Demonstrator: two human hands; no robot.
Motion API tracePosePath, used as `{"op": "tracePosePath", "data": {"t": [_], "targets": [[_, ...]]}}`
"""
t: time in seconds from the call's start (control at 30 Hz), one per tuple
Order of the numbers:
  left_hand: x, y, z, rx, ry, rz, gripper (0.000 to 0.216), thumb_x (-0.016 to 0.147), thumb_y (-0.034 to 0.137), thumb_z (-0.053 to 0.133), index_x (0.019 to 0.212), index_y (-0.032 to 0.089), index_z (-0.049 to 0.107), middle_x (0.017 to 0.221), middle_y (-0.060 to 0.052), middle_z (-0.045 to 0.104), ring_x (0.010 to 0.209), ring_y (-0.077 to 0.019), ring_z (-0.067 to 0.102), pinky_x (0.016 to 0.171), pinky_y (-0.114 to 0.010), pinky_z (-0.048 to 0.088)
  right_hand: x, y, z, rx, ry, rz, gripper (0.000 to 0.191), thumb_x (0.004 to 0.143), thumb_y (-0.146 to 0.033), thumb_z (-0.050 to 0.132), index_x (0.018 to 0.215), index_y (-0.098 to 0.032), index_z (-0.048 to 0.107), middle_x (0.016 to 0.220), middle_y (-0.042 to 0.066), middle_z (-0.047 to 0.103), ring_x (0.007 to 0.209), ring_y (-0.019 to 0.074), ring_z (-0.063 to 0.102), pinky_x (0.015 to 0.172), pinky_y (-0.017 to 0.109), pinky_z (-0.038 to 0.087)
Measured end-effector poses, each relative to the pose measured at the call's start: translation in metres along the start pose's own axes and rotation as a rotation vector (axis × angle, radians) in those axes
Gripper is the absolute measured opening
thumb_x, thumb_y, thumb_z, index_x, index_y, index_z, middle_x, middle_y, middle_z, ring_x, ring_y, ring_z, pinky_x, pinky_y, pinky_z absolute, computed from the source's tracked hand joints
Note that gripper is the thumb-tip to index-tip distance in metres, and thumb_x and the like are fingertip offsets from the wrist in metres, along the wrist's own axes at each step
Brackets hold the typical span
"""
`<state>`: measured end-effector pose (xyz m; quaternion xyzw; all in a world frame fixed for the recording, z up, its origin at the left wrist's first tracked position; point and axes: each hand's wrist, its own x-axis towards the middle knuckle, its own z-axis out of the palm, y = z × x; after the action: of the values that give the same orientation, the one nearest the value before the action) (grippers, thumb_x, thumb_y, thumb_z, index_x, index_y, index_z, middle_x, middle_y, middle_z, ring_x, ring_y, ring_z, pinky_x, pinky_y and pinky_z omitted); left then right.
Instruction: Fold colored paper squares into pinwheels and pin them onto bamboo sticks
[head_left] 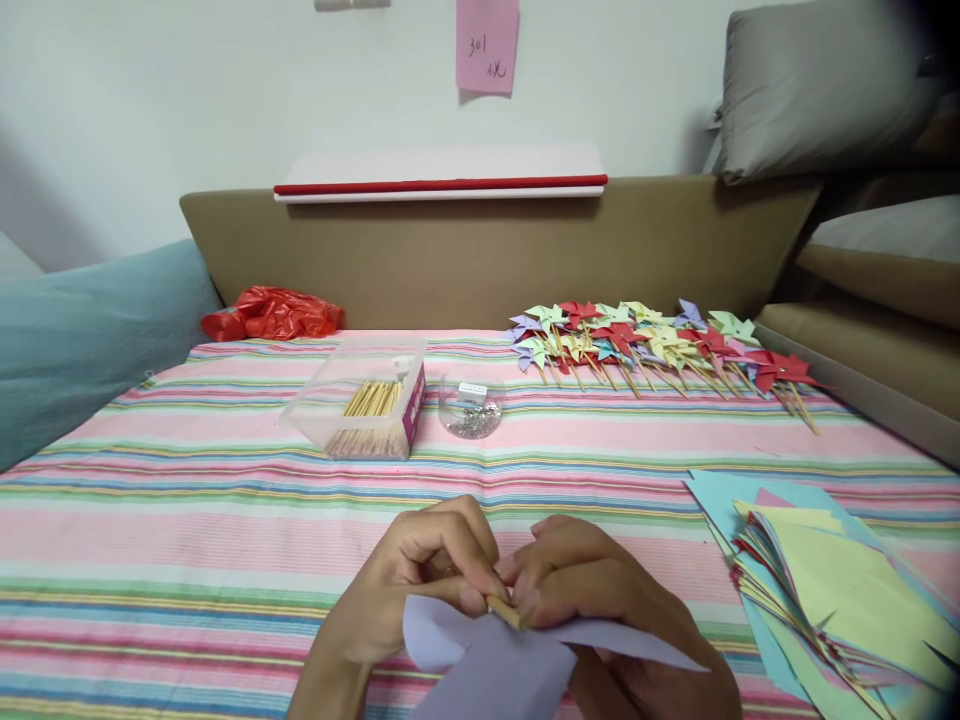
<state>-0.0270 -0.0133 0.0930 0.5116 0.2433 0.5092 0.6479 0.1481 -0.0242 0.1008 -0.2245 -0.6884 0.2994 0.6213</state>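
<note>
Near the bottom centre, my left hand [431, 570] pinches a short wooden stick [507, 612] between thumb and finger. A lilac paper pinwheel [504, 668] lies just below the stick, its curved blades spreading to both sides. From the right, my right hand [607, 595] closes round the pinwheel's centre, its fingertips meeting the left ones at the stick. One blade passes across the right palm. The stick's end points toward me, and the rest of it is hidden by the fingers. Whether a pin joins stick and paper cannot be seen.
A clear plastic box [307, 410] of wooden sticks stands ahead, beside a round clear dish [491, 405] of small metal pins. Finished pinwheels [664, 345] lie in a pile at the back right. Cut coloured paper [847, 590] is stacked at right. A red plastic bag [274, 312] sits back left.
</note>
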Motion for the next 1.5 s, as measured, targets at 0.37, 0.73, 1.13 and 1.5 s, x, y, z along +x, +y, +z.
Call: {"op": "tracePosePath", "data": {"t": [0.37,0.73,1.13,1.5], "targets": [[0.003,0.017,-0.008,0.058,-0.083,-0.007,0.007,0.076,0.022,0.083,0.078,0.029,0.084,0.075,-0.003,0.062,0.064,-0.0113,0.056,0.059,-0.022,0.044,-0.002,0.005,0.017,-0.021,0.114,-0.114,0.008,0.096,-0.032,0.059,0.096,-0.030,0.067,0.080,0.003,0.072,0.072,0.0241,0.073,0.068,0.041,0.062],[0.004,0.027,-0.006,0.149,-0.106,-0.001,0.010,0.074,0.021,0.084,0.079,0.029,0.084,0.075,-0.002,0.064,0.067,-0.0114,0.057,0.060,-0.020,0.045,0.003,0.005,0.001,-0.054,0.001,-0.198,0.010,0.098,-0.027,0.060,0.098,-0.019,0.066,0.087,0.001,0.072,0.084,0.0140,0.073,0.094,0.028,0.053],[0.008,0.010,-0.007,0.295,-0.036,-0.095,0.022,0.091,0.034,0.067,0.081,0.018,0.079,0.072,-0.003,0.060,0.057,-0.0109,0.053,0.056,-0.025,0.040,-0.010,0.011,0.016,0.212,0.412,0.485,0.013,0.083,-0.029,0.077,0.094,-0.025,0.072,0.083,0.001,0.072,0.078,0.0165,0.068,0.066,0.026,0.057],[0.017,-0.014,0.004,0.115,0.034,-0.227,0.015,0.091,0.030,0.069,0.098,0.017,0.069,0.072,-0.002,0.068,0.065,-0.0124,0.063,0.060,-0.021,0.046,0.006,0.021,0.007,0.370,0.557,0.768,0.040,0.073,-0.045,0.082,0.100,-0.021,0.066,0.096,0.005,0.075,0.085,0.0192,0.068,0.072,0.029,0.052]]}}
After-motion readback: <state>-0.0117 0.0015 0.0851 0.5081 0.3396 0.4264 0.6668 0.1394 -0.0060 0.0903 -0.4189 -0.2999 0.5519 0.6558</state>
